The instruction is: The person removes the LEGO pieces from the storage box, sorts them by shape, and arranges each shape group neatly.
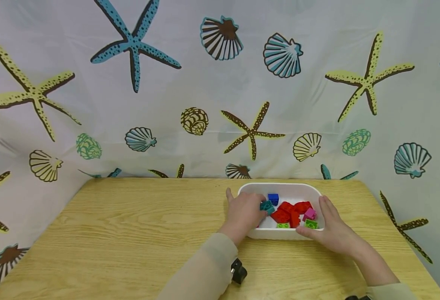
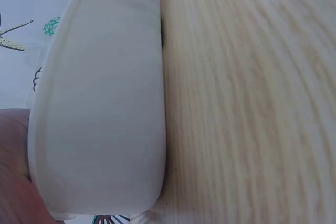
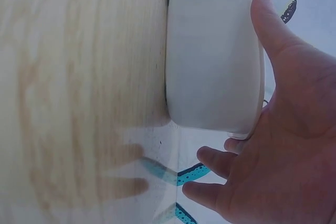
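A white plastic bin point(image 1: 280, 234) holds several toy building bricks. My left hand point(image 1: 242, 212) reaches over its left end, thumb and fingers around a teal brick point(image 1: 267, 207). Right of that hand lie red bricks point(image 1: 291, 212), a blue brick point(image 1: 273, 199), a pink brick point(image 1: 310, 214) and lime green bricks point(image 1: 311, 224). My right hand point(image 1: 334, 233) rests against the bin's right end, thumb on the front rim and fingers extended along the side. In the right wrist view, the thumb touches the rim of the bin point(image 3: 215, 51). The left wrist view hides the left fingertips behind the bin wall point(image 2: 100, 98).
The bin stands on a wood-grain table point(image 1: 130, 233), right of its middle and near the back edge. A white cloth point(image 1: 160, 96) printed with starfish and shells hangs behind the table and at both sides. A black wrist device point(image 1: 238, 271) is on the left forearm.
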Action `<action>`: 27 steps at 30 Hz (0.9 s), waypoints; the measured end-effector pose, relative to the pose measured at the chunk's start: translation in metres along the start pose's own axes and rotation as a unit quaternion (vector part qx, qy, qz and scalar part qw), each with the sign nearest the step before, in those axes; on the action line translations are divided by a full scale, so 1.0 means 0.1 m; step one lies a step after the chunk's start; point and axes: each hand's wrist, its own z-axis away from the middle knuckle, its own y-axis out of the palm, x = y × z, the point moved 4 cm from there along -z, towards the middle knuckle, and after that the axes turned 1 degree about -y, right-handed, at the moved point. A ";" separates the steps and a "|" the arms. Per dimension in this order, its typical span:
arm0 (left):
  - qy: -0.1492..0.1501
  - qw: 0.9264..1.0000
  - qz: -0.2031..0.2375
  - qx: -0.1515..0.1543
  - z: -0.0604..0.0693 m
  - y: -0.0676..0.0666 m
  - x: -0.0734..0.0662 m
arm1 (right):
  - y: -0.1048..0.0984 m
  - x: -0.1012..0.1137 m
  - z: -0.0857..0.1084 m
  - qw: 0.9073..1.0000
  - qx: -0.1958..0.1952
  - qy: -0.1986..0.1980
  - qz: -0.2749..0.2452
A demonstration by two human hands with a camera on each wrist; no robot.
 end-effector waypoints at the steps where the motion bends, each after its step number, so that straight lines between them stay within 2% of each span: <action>1: 0.003 1.000 0.007 0.001 0.00 0.00 0.01 | 0.00 0.00 0.00 1.000 0.001 0.001 0.000; 5: 0.014 0.998 0.059 0.013 -0.01 -0.01 0.05 | 0.01 -0.01 0.01 1.000 0.002 0.003 0.000; 8: 0.019 0.993 0.113 0.016 0.01 -0.03 0.09 | 0.02 -0.01 0.01 1.000 0.002 0.004 0.003; 11: 0.029 0.987 0.159 0.004 0.04 -0.08 0.11 | 0.03 -0.02 0.01 1.000 0.003 0.006 0.004; 16: 0.057 0.971 0.229 -0.029 0.11 -0.18 0.15 | 0.03 -0.02 0.00 1.000 0.004 0.011 0.004; 19: 0.059 0.964 0.254 -0.046 0.14 -0.23 0.20 | 0.03 -0.02 0.00 1.000 0.004 0.013 0.008; 27: 0.045 0.954 0.289 -0.067 0.21 -0.37 0.39 | 0.01 0.01 0.01 1.000 0.003 0.006 0.013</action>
